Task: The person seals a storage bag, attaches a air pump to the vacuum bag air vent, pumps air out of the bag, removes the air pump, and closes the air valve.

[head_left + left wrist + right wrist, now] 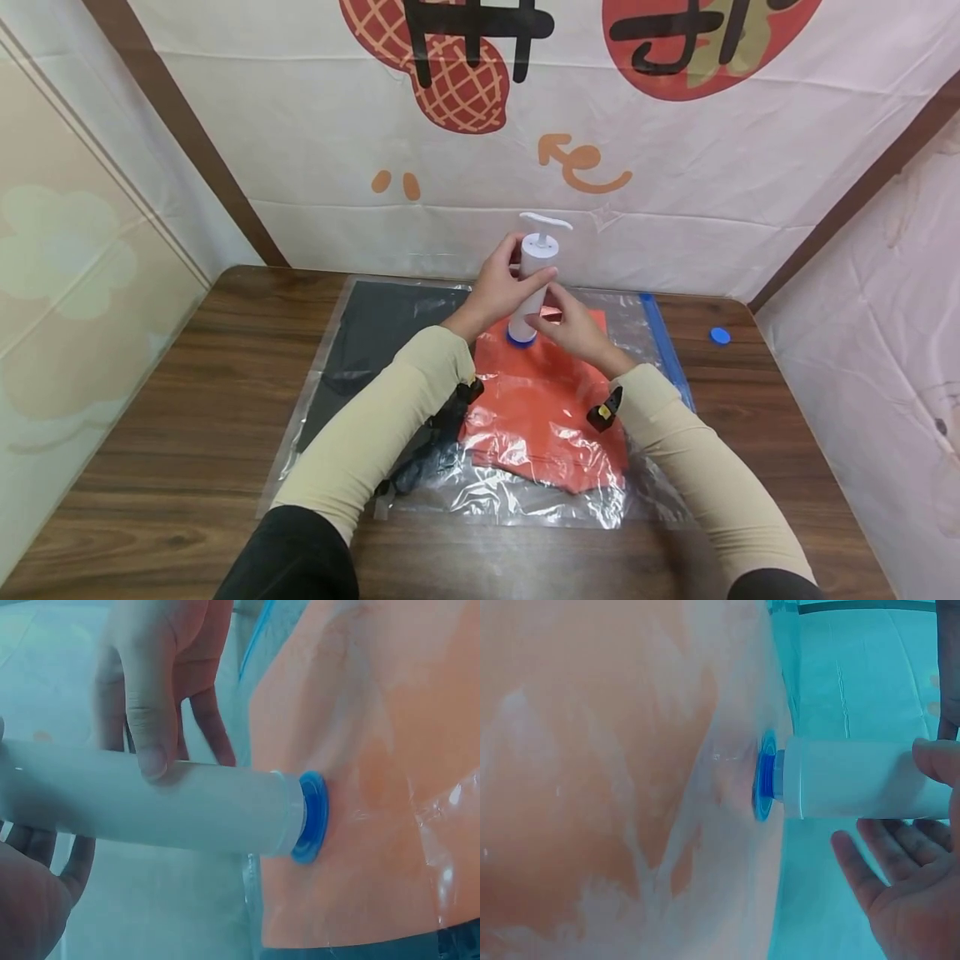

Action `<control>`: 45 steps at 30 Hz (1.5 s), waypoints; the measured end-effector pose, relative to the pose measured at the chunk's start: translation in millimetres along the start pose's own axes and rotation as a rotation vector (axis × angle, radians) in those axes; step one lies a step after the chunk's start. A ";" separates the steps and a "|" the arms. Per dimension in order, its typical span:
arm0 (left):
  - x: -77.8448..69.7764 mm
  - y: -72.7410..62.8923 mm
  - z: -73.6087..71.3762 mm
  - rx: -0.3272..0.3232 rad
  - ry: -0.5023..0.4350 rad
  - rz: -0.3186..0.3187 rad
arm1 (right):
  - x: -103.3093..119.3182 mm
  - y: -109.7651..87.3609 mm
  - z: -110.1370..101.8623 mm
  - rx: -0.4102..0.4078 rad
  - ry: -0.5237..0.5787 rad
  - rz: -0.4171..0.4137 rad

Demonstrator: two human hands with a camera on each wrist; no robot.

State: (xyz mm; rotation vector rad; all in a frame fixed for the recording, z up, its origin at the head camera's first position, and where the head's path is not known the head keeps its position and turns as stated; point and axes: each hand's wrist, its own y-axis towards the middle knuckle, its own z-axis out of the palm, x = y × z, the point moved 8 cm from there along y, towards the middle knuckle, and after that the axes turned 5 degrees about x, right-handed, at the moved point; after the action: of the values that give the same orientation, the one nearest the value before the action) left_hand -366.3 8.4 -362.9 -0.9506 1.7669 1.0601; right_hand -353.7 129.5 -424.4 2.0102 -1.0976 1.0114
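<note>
White hand pump (535, 260) was noted between the two hands, near upright, its lower end against the blue valve (315, 817) below both hands. Upper barrel was clasped by the left hand (495, 290). Lower on the barrel, the thumb of the right hand (576, 327) was laid against the side, the other fingers bent loosely alongside; firmness of that hold could not be told. Pump handle (546, 222), above both hands, was untouched.

Step in hand was judged to be seating of the pump on the valve; full seating could not be confirmed. For the next move, it was judged that the barrel should be steadied by one hand and the other raised to the handle; tilting was considered the chief risk.

Beneath the hands, red cloth (543, 429) was seen inside a clear plastic bag (495, 502); dark cloth (360, 342) lay left of the left hand. Blue cap (720, 336) was recorded on the table (172, 433), well right of the right hand.
</note>
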 end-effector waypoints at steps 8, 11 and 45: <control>1.6 0.4 4.0 0.040 0.010 -0.034 | 5.6 -4.0 -4.9 -0.064 -0.046 0.028; 2.8 0.1 3.3 0.021 -0.005 -0.033 | -1.5 -2.5 -5.1 -0.080 -0.070 0.053; 1.5 -0.2 -4.4 -0.012 -0.025 -0.021 | -1.2 2.0 -1.2 -0.036 0.067 -0.025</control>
State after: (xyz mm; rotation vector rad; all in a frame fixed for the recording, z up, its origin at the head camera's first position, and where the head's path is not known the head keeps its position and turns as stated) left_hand -367.8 4.1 -363.1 -0.9573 1.7286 1.0666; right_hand -356.2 130.0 -424.4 1.9432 -1.0456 1.0317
